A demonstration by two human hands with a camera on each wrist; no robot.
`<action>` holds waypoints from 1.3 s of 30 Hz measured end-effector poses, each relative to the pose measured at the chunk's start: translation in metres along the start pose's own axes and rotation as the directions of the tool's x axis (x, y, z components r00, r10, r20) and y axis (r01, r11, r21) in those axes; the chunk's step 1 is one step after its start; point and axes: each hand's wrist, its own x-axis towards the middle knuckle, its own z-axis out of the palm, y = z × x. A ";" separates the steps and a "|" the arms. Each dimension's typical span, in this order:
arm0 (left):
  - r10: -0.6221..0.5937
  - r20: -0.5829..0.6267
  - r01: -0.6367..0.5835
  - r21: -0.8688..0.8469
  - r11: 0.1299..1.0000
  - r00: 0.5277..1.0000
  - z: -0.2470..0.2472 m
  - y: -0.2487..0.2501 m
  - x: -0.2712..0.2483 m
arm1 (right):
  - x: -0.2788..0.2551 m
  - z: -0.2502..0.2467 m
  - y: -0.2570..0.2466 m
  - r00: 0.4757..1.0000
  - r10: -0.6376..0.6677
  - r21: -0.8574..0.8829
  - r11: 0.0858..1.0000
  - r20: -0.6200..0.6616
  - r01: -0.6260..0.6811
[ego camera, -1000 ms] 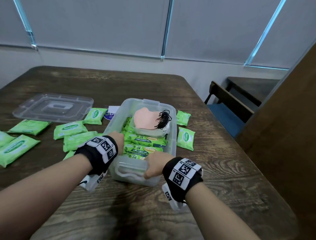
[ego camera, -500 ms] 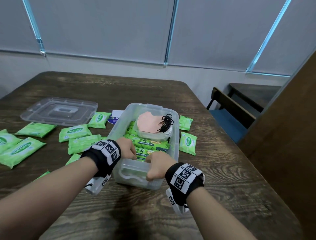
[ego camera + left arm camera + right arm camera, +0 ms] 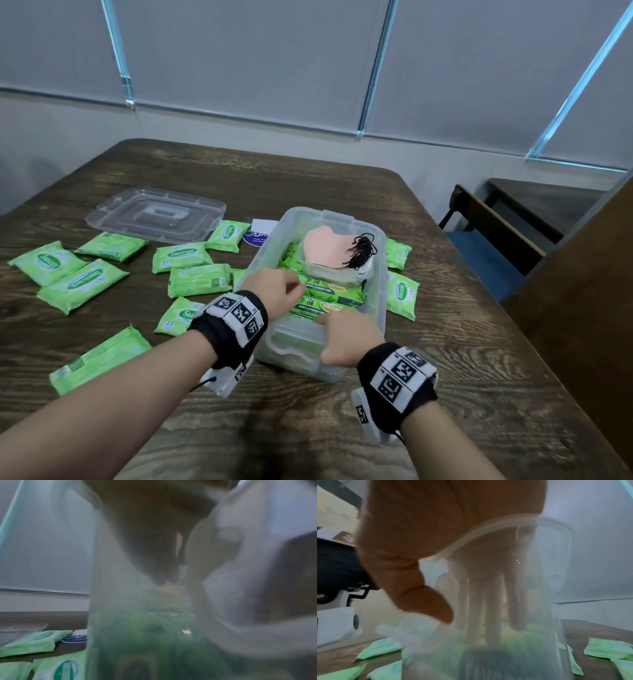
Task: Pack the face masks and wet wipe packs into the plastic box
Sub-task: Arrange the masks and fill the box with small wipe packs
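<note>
The clear plastic box stands mid-table. It holds green wet wipe packs and, at its far end, a stack of face masks with a peach one on top. My left hand reaches over the near-left corner, its fingers pointing down onto a pack inside. A pinch cannot be made out. At the near rim my right hand has its fingers inside the wall and its thumb outside, gripping the box.
Several loose wipe packs lie left of the box, and two more lie to its right. The clear lid rests at the back left, with a white and blue card beside the box. A chair stands off the table's right edge.
My left hand has shifted from the box's left rim inward over the packs. The right hand stays at the near rim.
</note>
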 end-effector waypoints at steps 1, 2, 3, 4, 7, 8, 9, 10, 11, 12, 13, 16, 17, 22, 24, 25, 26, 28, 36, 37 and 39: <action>0.060 -0.031 -0.060 0.002 0.998 0.998 0.002 -0.003 -0.011 | -0.004 0.001 -0.001 0.999 -0.026 0.000 1.000 -0.027 0.026; 0.158 -0.074 -0.157 0.020 0.987 0.985 0.005 -0.008 -0.022 | -0.006 0.001 -0.002 0.999 -0.033 0.020 0.999 -0.014 0.033; 0.287 -0.144 -0.283 0.045 0.958 0.947 0.008 -0.015 -0.031 | -0.006 -0.001 -0.003 0.999 -0.034 0.066 0.997 0.025 0.033; 0.406 -0.209 -0.400 0.072 0.914 0.890 0.010 -0.026 -0.036 | -0.003 -0.004 -0.005 0.997 -0.042 0.118 0.992 0.071 0.033; 0.574 -0.249 -0.585 0.035 0.810 0.780 0.007 -0.062 -0.036 | 0.010 -0.016 -0.020 0.991 -0.101 0.195 0.977 0.087 0.082; 0.583 -0.251 -0.602 0.001 0.799 0.773 0.002 -0.072 -0.037 | 0.014 -0.020 -0.029 0.990 -0.134 0.222 0.967 0.040 0.122; 0.566 -0.272 -0.595 -0.031 0.803 0.778 -0.002 -0.084 -0.039 | 0.018 -0.024 -0.040 0.987 -0.161 0.262 0.952 -0.014 0.159; 0.521 -0.299 -0.562 -0.069 0.824 0.800 -0.006 -0.096 -0.042 | 0.022 -0.025 -0.052 0.979 -0.187 0.300 0.932 -0.083 0.203; 0.436 -0.313 -0.490 -0.119 0.863 0.844 -0.009 -0.110 -0.046 | 0.027 -0.026 -0.065 0.967 -0.199 0.323 0.915 -0.160 0.242; 0.321 -0.279 -0.374 -0.159 0.914 0.905 -0.012 -0.127 -0.050 | 0.032 -0.026 -0.079 0.951 -0.197 0.336 0.902 -0.236 0.271; 0.189 -0.164 -0.213 -0.144 0.966 0.968 -0.015 -0.146 -0.052 | 0.038 -0.024 -0.092 0.935 -0.190 0.348 0.891 -0.298 0.292; -0.298 0.319 0.213 0.274 0.938 0.900 -0.018 -0.195 -0.063 | 0.059 -0.012 -0.130 0.900 -0.215 0.410 0.833 -0.378 0.371; -0.407 0.385 0.261 0.378 0.889 0.828 -0.016 -0.206 -0.069 | 0.067 -0.006 -0.141 0.905 -0.224 0.433 0.819 -0.363 0.376; -0.548 0.504 0.384 0.397 0.834 0.667 0.006 -0.240 -0.099 | 0.117 0.045 -0.171 0.994 -0.089 0.531 0.840 -0.065 0.110; -0.520 0.461 0.388 0.353 0.851 0.719 0.011 -0.245 -0.108 | 0.133 0.065 -0.176 0.998 -0.011 0.553 0.833 0.063 -0.026; -0.504 0.442 0.394 0.321 0.861 0.742 0.010 -0.247 -0.110 | 0.140 0.075 -0.177 0.993 0.014 0.569 0.819 0.113 -0.077; -0.497 0.439 0.417 0.271 0.868 0.749 0.007 -0.249 -0.109 | 0.145 0.082 -0.178 0.987 0.030 0.592 0.797 0.160 -0.121; -0.484 0.454 0.482 0.129 0.867 0.749 -0.007 -0.254 -0.105 | 0.148 0.091 -0.183 0.970 0.036 0.652 0.735 0.240 -0.188; -0.454 0.312 0.377 -0.924 0.058 0.834 -0.079 -0.244 -0.068 | 0.159 0.075 -0.208 0.953 -0.083 0.957 0.042 0.290 -0.288; -0.421 0.312 0.362 -0.931 0.042 0.852 -0.080 -0.243 -0.063 | 0.160 0.071 -0.212 0.955 -0.110 0.958 -0.048 0.276 -0.283; -0.255 0.412 0.431 -0.902 0.024 0.875 -0.080 -0.241 -0.058 | 0.161 0.065 -0.219 0.971 -0.112 0.958 -0.175 0.210 -0.227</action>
